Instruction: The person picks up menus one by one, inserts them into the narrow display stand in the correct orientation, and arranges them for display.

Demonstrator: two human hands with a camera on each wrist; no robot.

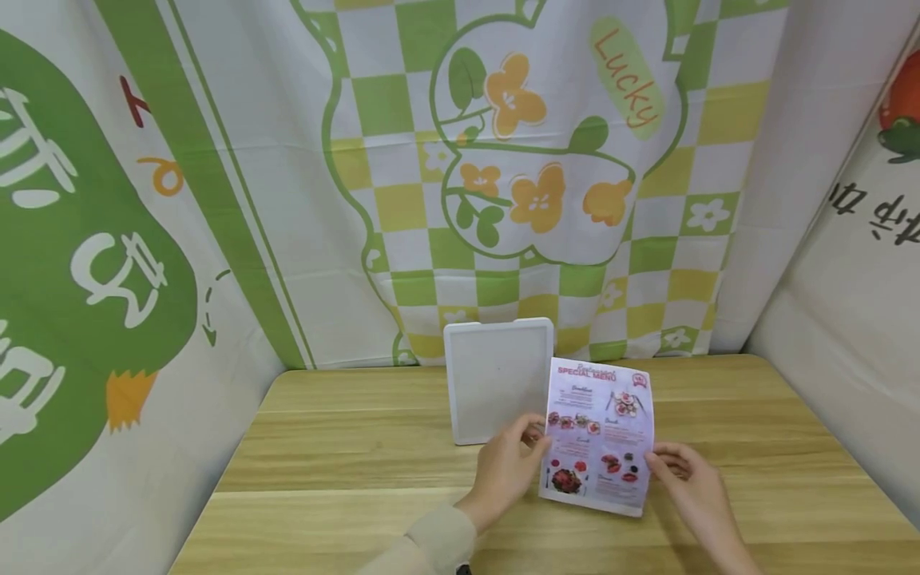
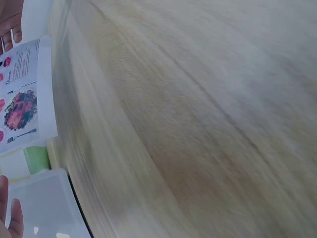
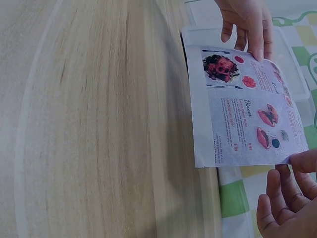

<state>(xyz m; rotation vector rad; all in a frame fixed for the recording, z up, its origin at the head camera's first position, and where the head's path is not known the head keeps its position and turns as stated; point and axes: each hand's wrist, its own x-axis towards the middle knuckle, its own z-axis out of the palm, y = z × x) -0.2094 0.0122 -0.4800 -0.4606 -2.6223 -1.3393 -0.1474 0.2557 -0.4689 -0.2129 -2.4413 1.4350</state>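
One menu sheet (image 1: pixel 600 435) stands a little right of centre in the lower half of the head view, held upright over the wooden surface (image 1: pixel 345 471) with its printed side toward the camera. It carries a red "SPECIAL MENU" heading at the top and small food photos below.

Two hands hold it, one at each side edge. The left hand (image 1: pixel 506 467) comes up from the lower middle of the frame, a beige sleeve (image 1: pixel 431 543) at its wrist, and pinches the sheet's left edge between thumb and fingers. The right hand (image 1: pixel 690 479), at the lower right, grips the right edge with curled fingers; in the right wrist view its fingers (image 3: pixel 282 198) show at the lower right corner, touching the sheet's edge.

One white rectangular tray (image 1: pixel 497 379) stands upright just behind the sheet, at the centre of the head view, its right part hidden by the sheet.

Printed cloth hangs all round the back: one green and yellow checked panel with orange flowers (image 1: pixel 535 196) and the word "Lucky" (image 1: pixel 627 76) in the upper middle.
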